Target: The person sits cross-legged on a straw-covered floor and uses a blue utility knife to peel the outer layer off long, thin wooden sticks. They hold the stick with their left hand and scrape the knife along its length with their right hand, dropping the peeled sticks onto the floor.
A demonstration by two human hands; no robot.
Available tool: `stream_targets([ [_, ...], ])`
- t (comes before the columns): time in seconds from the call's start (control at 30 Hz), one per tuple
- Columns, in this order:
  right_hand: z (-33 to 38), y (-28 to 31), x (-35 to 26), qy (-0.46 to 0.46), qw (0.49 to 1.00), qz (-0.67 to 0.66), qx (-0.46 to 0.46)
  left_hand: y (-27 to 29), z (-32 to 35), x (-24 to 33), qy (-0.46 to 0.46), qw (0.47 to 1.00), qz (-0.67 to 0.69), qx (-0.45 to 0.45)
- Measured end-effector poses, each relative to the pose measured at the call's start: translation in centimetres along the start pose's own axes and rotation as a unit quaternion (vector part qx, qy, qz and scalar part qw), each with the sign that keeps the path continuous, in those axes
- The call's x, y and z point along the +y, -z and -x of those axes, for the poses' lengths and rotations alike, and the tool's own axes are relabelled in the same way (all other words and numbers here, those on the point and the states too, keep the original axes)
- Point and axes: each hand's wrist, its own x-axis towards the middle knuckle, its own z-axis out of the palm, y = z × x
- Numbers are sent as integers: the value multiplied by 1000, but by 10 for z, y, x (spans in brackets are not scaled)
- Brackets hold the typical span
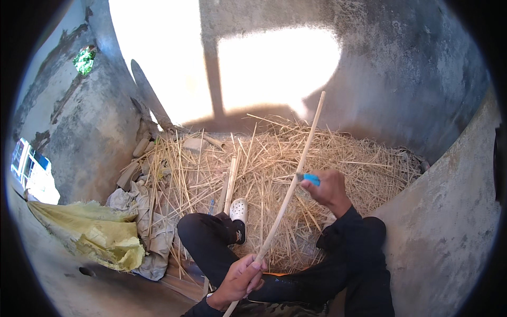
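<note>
A long, pale wooden stick (281, 219) slants up and to the right across the middle of the view. My left hand (240, 280) is closed around its lower part, near my lap. In my closed right hand (330, 189) is a small blue-handled knife (310, 179). Its greyish end meets the stick a little above mid-length; the exact blade shape is too small to make out. The stick's upper end rises free past the right hand, in front of the wall.
Loose straw (359, 164) is heaped over the floor ahead. Other pale sticks (231, 182) lie by my clog (238, 210). A yellow cloth or sack (108, 235) lies at left. Concrete walls (391, 68) close in the space, the right one (443, 211) near my arm.
</note>
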Motion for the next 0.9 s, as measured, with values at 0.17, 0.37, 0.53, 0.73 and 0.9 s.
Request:
stream_targets([
  [0.17, 16, 10, -24, 68, 998, -11, 7, -1, -3, -2, -6, 1000, -5, -18],
  [0.37, -6, 8, -3, 21, 1000, -17, 4, -4, 9, 0, -9, 999, -44, -2],
  [0.53, -24, 26, 24, -12, 998, 50, 39, 0, 9, -2, 27, 999, -15, -37],
  [0.73, -15, 11, 28, -22, 996, 85, -9, 7, 19, -10, 75, 996, -49, 26],
  [0.9, -31, 17, 44, 36, 995, 92, 20, 2, 23, -8, 57, 997, -46, 29],
])
